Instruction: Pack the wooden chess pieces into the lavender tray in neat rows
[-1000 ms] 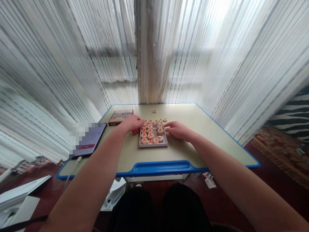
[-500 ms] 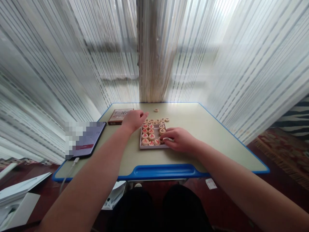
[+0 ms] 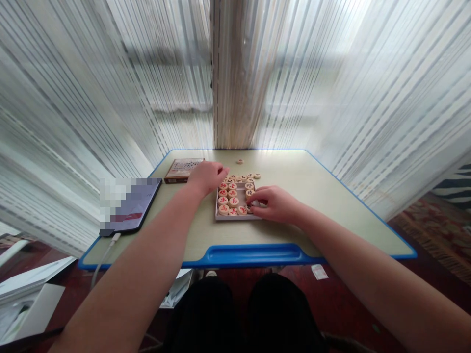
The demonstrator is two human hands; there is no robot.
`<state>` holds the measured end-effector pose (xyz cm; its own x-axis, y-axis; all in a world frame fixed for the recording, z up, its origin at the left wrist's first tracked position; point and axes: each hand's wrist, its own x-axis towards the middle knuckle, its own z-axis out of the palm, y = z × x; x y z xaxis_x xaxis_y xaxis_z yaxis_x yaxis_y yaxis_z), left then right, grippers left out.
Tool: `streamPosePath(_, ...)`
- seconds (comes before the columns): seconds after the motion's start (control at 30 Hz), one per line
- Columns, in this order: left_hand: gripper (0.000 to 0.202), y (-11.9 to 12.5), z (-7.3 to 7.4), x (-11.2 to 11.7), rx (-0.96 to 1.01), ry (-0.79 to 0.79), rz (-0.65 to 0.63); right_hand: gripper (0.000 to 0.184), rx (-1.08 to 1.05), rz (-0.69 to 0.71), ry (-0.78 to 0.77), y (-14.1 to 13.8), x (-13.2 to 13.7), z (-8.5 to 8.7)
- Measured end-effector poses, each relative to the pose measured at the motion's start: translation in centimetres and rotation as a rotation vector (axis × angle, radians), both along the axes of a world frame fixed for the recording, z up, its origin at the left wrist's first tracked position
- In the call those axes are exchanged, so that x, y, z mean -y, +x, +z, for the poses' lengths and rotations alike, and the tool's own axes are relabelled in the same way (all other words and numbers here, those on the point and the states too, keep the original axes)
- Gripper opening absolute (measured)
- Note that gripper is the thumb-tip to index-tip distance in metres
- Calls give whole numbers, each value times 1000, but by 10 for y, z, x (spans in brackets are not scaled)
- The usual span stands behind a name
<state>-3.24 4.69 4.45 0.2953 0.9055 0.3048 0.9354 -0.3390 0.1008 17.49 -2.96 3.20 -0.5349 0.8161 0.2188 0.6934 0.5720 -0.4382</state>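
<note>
A shallow open box holds round wooden Chinese chess pieces with red and black characters, set in rows along its left, near and right sides. At the box's near right corner is my right hand, its fingers closed around a chess piece that is mostly hidden by them. My left hand hovers by the box's far left corner, fingers curled in; what they hold, if anything, is hidden. Just behind the box lie several loose chess pieces, some hidden by my left hand.
Farther back sits a single chess piece. The box lid lies left of my left hand. A tablet with a white cable is at the table's left edge. The table has a blue rim; pleated curtains hang behind it.
The view has tilted slightly, so the table appears a little higher. My right fingers have shifted slightly at the box's near right corner. My left hand stays by the far left corner.
</note>
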Motion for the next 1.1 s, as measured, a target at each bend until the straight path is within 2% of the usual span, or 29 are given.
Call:
streamPosePath(0.13,46,1,2,2,20,-5,-5,11,36,-73,2,-1,0,3)
streamPosePath(0.27,45,2,2,3,27,-14,-16,13,73,-157,29,0,3,7)
streamPosePath(0.47,46,3,2,4,19,4,-22,11,42,-57,-54,1,4,9)
streamPosePath(0.77,43,3,3,4,49,5,-29,15,37,-188,-94,0,-1,5)
streamPosePath(1.1,41,4,4,6,72,-14,-41,16,31,-196,-81,-1,-2,3)
